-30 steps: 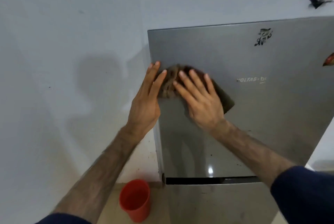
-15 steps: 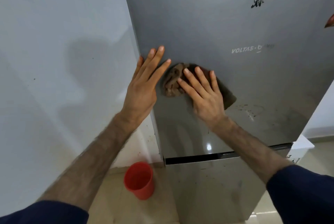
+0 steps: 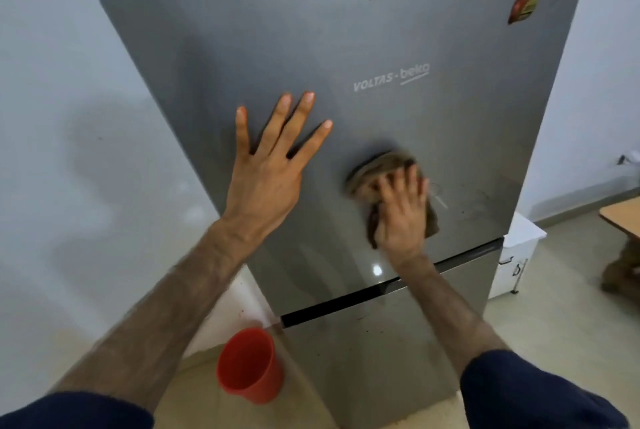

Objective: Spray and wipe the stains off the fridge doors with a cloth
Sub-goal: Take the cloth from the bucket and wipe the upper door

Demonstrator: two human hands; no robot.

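Since the earlier frames the two hands had separated: the cloth (image 3: 391,169) had slid from beside the door's left edge toward four o'clock, down onto the lower right of the upper fridge door (image 3: 311,48), while the left hand had gone further onto the panel.

At the far left, on the floor at seven o'clock, stood a red cup (image 3: 247,364) beside the fridge's corner. Next, the left hand (image 3: 266,179) lay flat on the upper door, fingers straight and spread, holding nothing and apparently bracing. Further right, the right hand (image 3: 401,214) pressed the bunched brown cloth against the door just above the gap between the doors; its fingers were blurred, seemingly slightly bent over the cloth, so a pinch could not be told from a press.

Just to the cloth's right, at three o'clock, pale streaks and dark specks (image 3: 460,202) remained on the steel. The lower door (image 3: 363,359) showed smudges and specks too. By this judgement, the upper door's left and middle looked largely clean, with its lower right corner and the whole lower door left to wipe. No spray bottle was in view.
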